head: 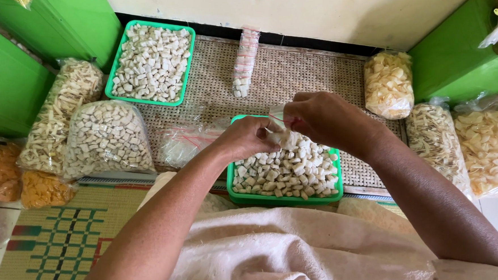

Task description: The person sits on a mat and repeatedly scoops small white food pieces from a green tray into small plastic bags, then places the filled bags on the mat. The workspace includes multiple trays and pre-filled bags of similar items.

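Both my hands meet over a green tray [337,191] of pale snack cubes in front of me. My left hand [248,137] and my right hand [321,116] together pinch a small clear plastic bag [278,124] that holds a few cubes, just above the tray's far end. The bag's lower part is partly hidden by my fingers. A pinkish cloth [288,250] covers my lap below the tray.
A second green tray [112,76] of cubes sits at the back left. A filled strip of small packets [244,60] lies at the back centre on the woven mat [298,74]. Empty clear bags [183,142] lie left of the near tray. Large bags of snacks line both sides, beside green shelves.
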